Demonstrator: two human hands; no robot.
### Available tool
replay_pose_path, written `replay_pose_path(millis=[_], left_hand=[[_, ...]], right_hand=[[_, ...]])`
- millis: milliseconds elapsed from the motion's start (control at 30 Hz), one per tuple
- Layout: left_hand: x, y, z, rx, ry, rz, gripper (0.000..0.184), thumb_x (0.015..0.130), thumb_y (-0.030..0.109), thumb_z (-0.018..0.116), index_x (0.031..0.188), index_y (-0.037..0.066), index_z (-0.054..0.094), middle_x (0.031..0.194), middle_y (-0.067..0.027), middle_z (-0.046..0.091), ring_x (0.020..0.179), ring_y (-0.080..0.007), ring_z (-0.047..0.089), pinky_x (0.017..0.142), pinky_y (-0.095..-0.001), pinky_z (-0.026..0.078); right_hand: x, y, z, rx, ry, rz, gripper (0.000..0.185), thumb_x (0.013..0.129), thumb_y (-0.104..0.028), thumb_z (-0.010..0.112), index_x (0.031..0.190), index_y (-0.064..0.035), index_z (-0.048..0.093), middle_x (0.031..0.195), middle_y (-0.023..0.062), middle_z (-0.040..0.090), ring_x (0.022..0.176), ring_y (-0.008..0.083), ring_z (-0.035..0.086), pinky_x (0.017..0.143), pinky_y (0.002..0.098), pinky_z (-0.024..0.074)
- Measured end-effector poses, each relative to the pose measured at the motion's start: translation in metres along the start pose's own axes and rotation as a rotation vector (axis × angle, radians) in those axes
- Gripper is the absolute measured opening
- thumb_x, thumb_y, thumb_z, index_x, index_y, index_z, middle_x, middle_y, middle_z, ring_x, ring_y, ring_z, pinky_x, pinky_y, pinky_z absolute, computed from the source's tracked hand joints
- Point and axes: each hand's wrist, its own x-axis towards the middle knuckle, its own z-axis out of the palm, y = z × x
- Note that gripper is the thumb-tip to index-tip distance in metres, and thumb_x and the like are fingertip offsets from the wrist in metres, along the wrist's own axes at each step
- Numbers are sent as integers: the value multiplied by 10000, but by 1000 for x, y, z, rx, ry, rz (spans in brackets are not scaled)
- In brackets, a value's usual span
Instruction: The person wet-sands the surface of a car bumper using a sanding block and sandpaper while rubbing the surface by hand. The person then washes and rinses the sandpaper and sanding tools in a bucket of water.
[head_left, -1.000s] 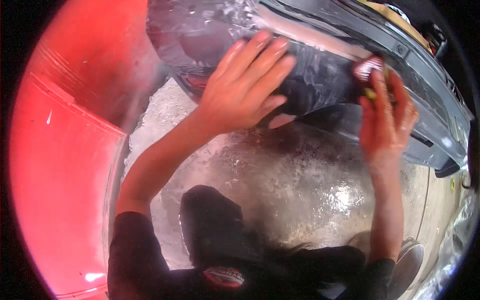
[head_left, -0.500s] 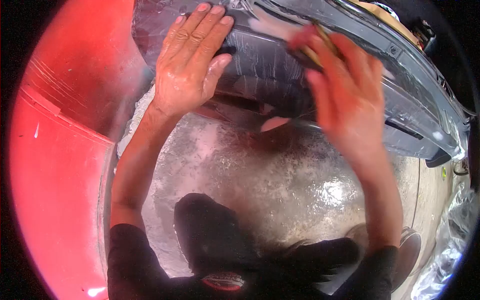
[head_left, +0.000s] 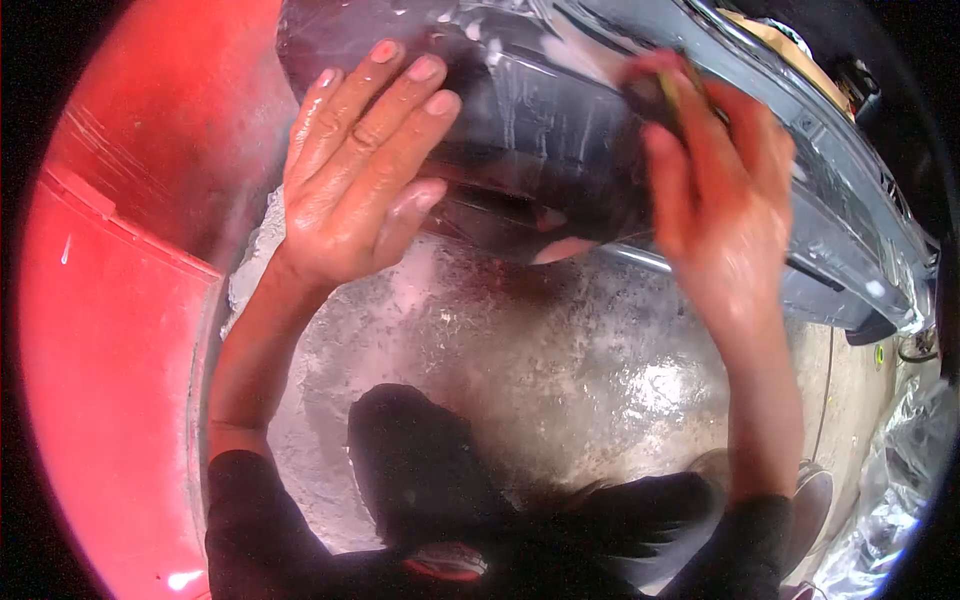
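Bodywork (head_left: 540,110) partly hidden by outspread left hand (head_left: 350,185), right hand (head_left: 732,190) gripping blurred pad (head_left: 650,74), red panel (head_left: 110,370), plastic sheeting (head_left: 893,480) nearby

- The left hand (head_left: 340,205) has gone from the middle of the dark panel (head_left: 575,140) towards the red panel (head_left: 110,370), now sitting lower in view than half a second ago.
- The right hand (head_left: 735,205) and its pad (head_left: 652,70) first swept from the right end of the pale strip (head_left: 580,52) towards the left hand, then went slightly back right.
- White smears on the dark panel have given way to thin downward streaks (head_left: 510,112).
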Motion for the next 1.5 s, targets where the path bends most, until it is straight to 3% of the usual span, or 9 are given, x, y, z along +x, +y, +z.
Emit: replay_pose_path(millis=[300, 433, 533, 567, 667, 800, 1000, 1200, 1500], left_hand=[[20, -3, 18, -52, 75, 56, 406, 923, 295, 707, 1242, 46, 733, 1336, -153, 701, 1316, -379, 611, 1129, -537, 412], [17, -18, 4, 1, -2, 16, 427, 958, 241, 676, 1307, -5, 686, 1380, -203, 668, 1362, -437, 560, 1148, -562, 384], [45, -13, 21, 20, 84, 35, 445, 933, 327, 709, 1266, 33, 717, 1327, -145, 700, 1317, -383, 598, 1123, -547, 414], [56, -16, 30, 97, 120, 99, 539, 927, 442, 696, 1242, 5, 711, 1287, -189, 703, 1288, -397, 608, 1125, -535, 422], [82, -10, 30, 119, -119, 68, 623, 883, 435, 754, 1294, -24, 660, 1433, -220, 601, 1421, -477, 464, 1207, -595, 310], [101, -5, 46, 161, -113, 224, 596, 937, 494, 680, 1258, -8, 686, 1351, -214, 663, 1330, -402, 576, 1142, -525, 420], [94, 58, 79, -92, 20, 64, 742, 929, 629, 631, 1202, -59, 685, 1242, -248, 699, 1214, -415, 655, 1123, -526, 459], [112, 136, 94, -353, 112, 59, 700, 909, 549, 688, 1229, -73, 669, 1280, -251, 676, 1247, -404, 634, 1122, -516, 462], [96, 46, 75, -101, -34, 46, 521, 902, 419, 737, 1216, 4, 695, 1310, -185, 681, 1258, -375, 626, 1105, -500, 478]], right_hand=[[19, -9, 7, 87, -10, -16, 372, 869, -104, 730, 1232, -26, 708, 1064, 179, 637, 952, 369, 591, 860, 464, 506], [11, -8, 2, 88, 23, 41, 356, 863, -91, 725, 1211, -16, 713, 1041, 188, 637, 944, 364, 593, 874, 466, 500], [33, -17, 23, 196, 16, -5, 284, 888, -121, 700, 1151, -16, 720, 1007, 196, 642, 946, 388, 601, 890, 476, 499], [33, -13, 20, 222, -14, 18, 293, 894, -116, 699, 1169, -14, 718, 1007, 194, 647, 942, 390, 606, 883, 478, 502], [19, -1, 0, 177, 34, 44, 317, 911, -110, 698, 1214, -20, 717, 1033, 197, 664, 941, 392, 621, 867, 474, 512], [-19, 31, -37, 98, 28, 194, 321, 941, -133, 707, 1245, -31, 723, 1140, 205, 682, 994, 375, 653, 886, 446, 531], [-29, 34, -68, 124, 34, 213, 298, 950, -120, 716, 1219, 9, 724, 1146, 205, 695, 1033, 362, 680, 927, 395, 530], [-24, 45, -76, 198, 97, 221, 261, 955, -81, 716, 1189, 34, 723, 1124, 185, 702, 1013, 302, 684, 903, 365, 532], [-18, 59, -88, 147, -65, 219, 266, 942, -79, 723, 1185, 29, 724, 1137, 190, 710, 987, 309, 699, 873, 360, 533]])
